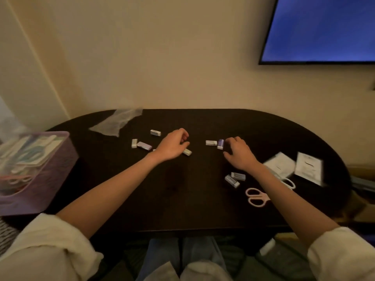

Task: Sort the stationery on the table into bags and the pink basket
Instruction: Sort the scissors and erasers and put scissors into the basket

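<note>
Cream sleeves (50, 242), pushed up at both elbows, bare forearms reaching over a dark oval table (182, 199).
Left hand (172, 146): fingers curled loosely, resting over a pale eraser (187, 152); whether it grips the eraser cannot be told.
Right hand (239, 154): fingers bent, tips touching a purple eraser (220, 143); a white eraser (211, 142) lies just beside it.
Left of the left hand: three more erasers (142, 144) scattered.
Near the right wrist: two erasers (235, 178) side by side; pink scissors (256, 196) close by.
Far right: two blurred white packets (294, 167).
Far left corner: one clear plastic bag (117, 122), flat.
Left edge: pink basket (40, 179) holding assorted stationery.
</note>
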`<state>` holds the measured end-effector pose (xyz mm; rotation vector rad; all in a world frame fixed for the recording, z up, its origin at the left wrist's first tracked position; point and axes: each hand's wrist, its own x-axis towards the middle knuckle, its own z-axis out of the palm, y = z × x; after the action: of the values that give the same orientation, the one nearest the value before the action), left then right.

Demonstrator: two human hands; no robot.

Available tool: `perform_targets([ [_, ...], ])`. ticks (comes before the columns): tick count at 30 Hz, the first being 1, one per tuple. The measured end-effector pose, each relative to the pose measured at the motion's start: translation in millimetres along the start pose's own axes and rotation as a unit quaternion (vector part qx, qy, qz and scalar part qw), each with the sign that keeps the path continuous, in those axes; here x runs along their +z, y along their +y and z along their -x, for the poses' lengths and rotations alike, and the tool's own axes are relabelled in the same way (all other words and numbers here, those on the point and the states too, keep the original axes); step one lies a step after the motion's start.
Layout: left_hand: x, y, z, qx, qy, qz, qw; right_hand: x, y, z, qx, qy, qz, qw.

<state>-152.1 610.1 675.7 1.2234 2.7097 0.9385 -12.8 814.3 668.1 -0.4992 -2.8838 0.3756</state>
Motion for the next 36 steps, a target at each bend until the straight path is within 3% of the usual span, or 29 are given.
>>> perform_targets([
  [8, 69, 51, -20, 0.074, -0.056, 0.047, 0.995, -21, 90, 48, 0.115, 0.044, -0.031, 0.992],
  [11, 86, 69, -25, 0.102, -0.075, 0.046, 0.991, -28, 113, 62, 0.121, 0.014, -0.035, 0.992],
  [16, 99, 82, -33, 0.110, -0.083, 0.046, 0.989, -28, 123, 72, 0.117, -0.066, -0.028, 0.990],
  [23, 109, 86, -37, 0.107, -0.094, 0.042, 0.989, -20, 124, 68, 0.099, -0.084, -0.101, 0.986],
  [32, 108, 77, -39, 0.072, -0.105, 0.054, 0.990, -13, 104, 59, 0.022, -0.063, -0.160, 0.985],
  [36, 110, 78, -40, 0.067, -0.114, 0.062, 0.989, -14, 103, 55, 0.023, -0.011, -0.185, 0.982],
])
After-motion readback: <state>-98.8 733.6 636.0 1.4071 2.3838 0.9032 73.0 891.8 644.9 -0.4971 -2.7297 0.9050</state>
